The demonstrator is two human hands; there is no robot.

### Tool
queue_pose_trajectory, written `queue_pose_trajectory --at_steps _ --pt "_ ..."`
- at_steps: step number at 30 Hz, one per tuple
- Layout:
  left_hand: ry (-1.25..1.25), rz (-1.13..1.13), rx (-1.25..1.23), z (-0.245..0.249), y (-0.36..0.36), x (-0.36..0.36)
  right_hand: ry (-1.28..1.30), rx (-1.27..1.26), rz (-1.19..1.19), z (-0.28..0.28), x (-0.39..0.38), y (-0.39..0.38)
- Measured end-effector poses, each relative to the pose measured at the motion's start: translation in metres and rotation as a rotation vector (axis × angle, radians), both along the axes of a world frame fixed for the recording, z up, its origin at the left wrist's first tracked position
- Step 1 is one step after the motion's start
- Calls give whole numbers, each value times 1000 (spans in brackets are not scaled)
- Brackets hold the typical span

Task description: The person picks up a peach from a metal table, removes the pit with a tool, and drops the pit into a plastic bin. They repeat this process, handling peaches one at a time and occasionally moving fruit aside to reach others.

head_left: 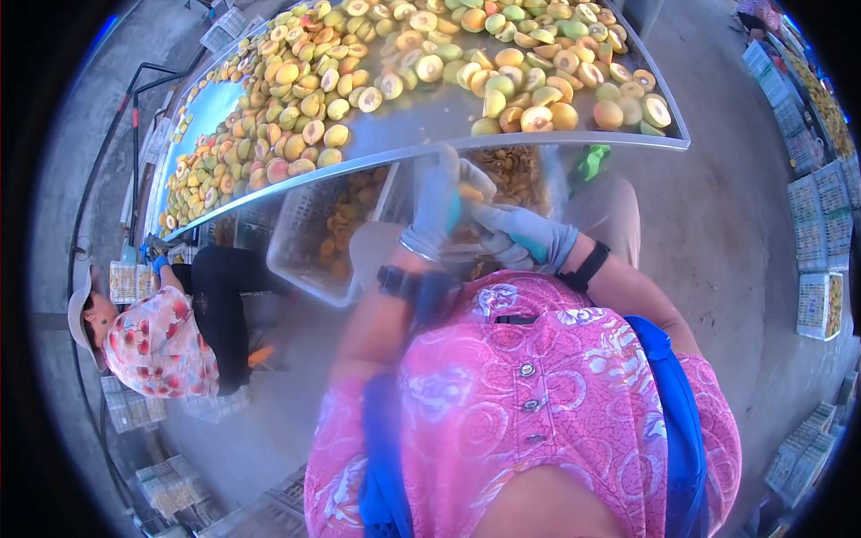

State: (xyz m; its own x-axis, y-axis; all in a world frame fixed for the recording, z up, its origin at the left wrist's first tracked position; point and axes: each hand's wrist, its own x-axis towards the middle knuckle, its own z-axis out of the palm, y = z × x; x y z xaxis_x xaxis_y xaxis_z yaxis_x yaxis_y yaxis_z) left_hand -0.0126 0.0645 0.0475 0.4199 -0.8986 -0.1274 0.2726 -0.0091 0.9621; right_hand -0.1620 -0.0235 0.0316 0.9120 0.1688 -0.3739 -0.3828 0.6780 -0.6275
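Observation:
My left hand [438, 202], in a grey and teal glove and smeared by motion, is raised just below the table's front edge. Its fingers curl round an orange-yellow peach half [469, 191]. Close against it, my right hand [527, 235] wears a similar glove, its fingers closed; whatever they may grip is hidden. Above both hands, a metal-rimmed table [395, 134] carries many halved yellow-green peaches [296, 99], several with pits or brown hollows showing. Under the hands, a white crate [309, 247] and another container hold brownish-orange fruit pieces [511, 175].
A co-worker [166, 345] in a floral top and cap sits at the left by the same table. Stacked white crates [818, 215] line the right side, some with fruit. A bright green item [593, 161] lies near my knee. Black pipes [134, 134] run along the left.

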Motion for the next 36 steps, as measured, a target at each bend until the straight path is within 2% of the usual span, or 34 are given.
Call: queue_pose_trajectory --at_steps 5,8,10,11,13,17,19,20,22,26,28,29,31,32,33,34,36 --pt "93 43 -56 -17 0 3 27 89 -16 6 0 2" --pt "36 41 -5 -26 2 4 4 -18 22 -6 2 1" --pt "-368 44 27 -36 4 4 -3 -77 25 -6 2 5" --pt "-370 45 28 -33 3 5 -4 -76 26 -6 2 4" --pt "71 -13 -12 -25 2 6 46 47 105 -7 3 3" --pt "185 -10 -80 -14 3 1 -16 225 141 -11 5 -2" --pt "450 66 -211 -10 2 -7 -133 498 233 -21 7 -5" --pt "446 67 -210 -9 0 -10 -136 499 236 -23 8 -6" --pt "503 301 -51 -8 -3 -14 -197 625 246 -26 9 -8" --pt "457 349 -22 -20 -2 -9 -249 725 268 -31 8 -9" --pt "716 112 -350 -28 7 12 -327 818 294 -36 6 -10" --pt "750 333 -291 -39 12 30 -336 822 295 -40 5 -12" --pt "714 348 -401 -46 38 78 -348 884 195 -51 4 -21" --pt "580 511 -384 -28 45 84 -358 883 188 -59 2 -26" --pt "219 687 -143 -27 59 100 -300 849 78 -69 1 -30" --pt "-225 718 82 -34 77 131 -238 816 -28 -76 0 -33" --pt "-925 868 386 -16 70 134 -214 757 -90 -84 2 -39"
